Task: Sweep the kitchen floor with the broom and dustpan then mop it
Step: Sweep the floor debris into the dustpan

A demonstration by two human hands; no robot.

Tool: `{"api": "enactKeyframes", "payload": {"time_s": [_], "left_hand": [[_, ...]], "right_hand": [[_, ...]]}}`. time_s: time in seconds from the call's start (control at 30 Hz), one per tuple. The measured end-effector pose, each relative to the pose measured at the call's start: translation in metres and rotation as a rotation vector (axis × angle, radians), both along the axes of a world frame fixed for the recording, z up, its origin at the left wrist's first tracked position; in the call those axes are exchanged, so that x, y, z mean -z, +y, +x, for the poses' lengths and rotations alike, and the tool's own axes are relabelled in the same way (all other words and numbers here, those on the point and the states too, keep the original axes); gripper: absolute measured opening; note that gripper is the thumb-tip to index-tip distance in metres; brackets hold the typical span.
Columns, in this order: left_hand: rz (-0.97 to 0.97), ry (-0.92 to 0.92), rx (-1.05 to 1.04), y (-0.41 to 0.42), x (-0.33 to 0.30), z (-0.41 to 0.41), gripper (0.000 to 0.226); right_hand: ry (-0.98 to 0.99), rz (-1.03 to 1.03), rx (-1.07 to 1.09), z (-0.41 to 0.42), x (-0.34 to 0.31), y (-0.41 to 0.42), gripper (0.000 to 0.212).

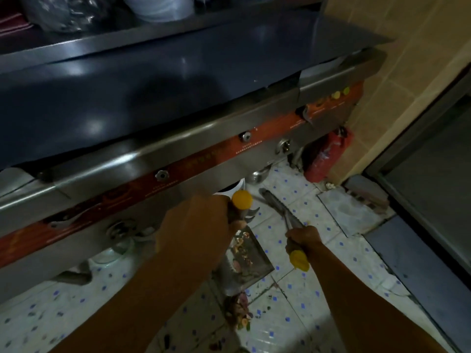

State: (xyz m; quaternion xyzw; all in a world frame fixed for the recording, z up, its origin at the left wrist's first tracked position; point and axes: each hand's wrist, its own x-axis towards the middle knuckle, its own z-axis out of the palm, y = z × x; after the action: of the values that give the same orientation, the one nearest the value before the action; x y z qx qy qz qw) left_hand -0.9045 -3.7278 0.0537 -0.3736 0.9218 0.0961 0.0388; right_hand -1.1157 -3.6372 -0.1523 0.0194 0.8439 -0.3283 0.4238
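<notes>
Both hands are gripping yellow-capped handles: left hand (196, 225) holding the dustpan (251, 261), right hand (303, 238) the broom (277, 207). You are sweeping scraps (242, 314) at lower centre; next, nudging them in.

Two hands (196, 225), two yellow-capped handles (241, 200).

The left hand (196, 225) grips the yellow-capped dustpan handle (240, 202), the right hand (303, 238) grips the broom handle (299, 259), food scraps (240, 312) lying beside the metal dustpan (254, 263).
</notes>
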Motion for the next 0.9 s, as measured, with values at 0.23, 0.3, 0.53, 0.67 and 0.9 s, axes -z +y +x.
{"api": "enactKeyframes", "payload": {"time_s": [0.23, 0.3, 0.53, 0.67, 0.9], "left_hand": [[0.062, -0.041, -0.057, -0.013, 0.027, -0.045, 0.029], [0.084, -0.029, -0.068, -0.015, 0.034, -0.054, 0.033], [0.122, -0.025, -0.061, -0.011, 0.038, -0.057, 0.032], [0.055, 0.020, -0.064, -0.001, 0.026, -0.038, 0.028], [0.022, 0.033, -0.046, 0.006, 0.005, 0.015, 0.030]], "right_hand": [[0.035, 0.032, -0.121, -0.052, 0.041, -0.031, 0.008], [0.046, 0.054, -0.170, -0.059, 0.048, -0.037, 0.014], [0.109, 0.131, -0.319, -0.045, 0.062, -0.027, 0.043], [0.050, 0.175, -0.367, -0.025, 0.050, -0.012, 0.034], [0.011, 0.197, -0.392, 0.040, 0.032, 0.014, 0.028]]}}
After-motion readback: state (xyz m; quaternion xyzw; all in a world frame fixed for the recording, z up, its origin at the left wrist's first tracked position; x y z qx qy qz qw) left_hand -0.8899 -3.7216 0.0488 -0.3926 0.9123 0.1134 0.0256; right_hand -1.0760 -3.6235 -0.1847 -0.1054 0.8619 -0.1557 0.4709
